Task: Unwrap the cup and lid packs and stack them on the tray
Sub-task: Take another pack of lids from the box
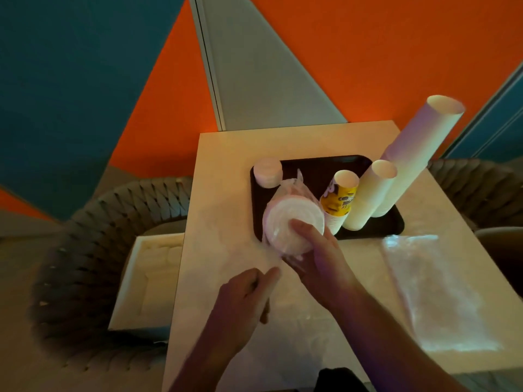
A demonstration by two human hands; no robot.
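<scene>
Cups (pixel 365 193) already stand in tall stacks on the tray (pixel 396 222), just past the right hand (pixel 319 256). That hand grips the wrapped lid pack (pixel 291 222). The left hand (pixel 243 301) pinches the wrap (pixel 280 258) beside it. Lids still need unwrapping.

White lids (pixel 294 222), dark tray (pixel 325 162), yellow printed cups (pixel 339 203), orange-teal wall (pixel 396 52).

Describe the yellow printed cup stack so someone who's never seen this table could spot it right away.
Start at the dark tray on the pale table. Three stacks of paper cups stand along its right half; the yellow printed cup stack is the shortest and leftmost, beside the wrapped lid pack. Its top cup alone carries yellow graphics; the other two stacks are plain white.
</scene>
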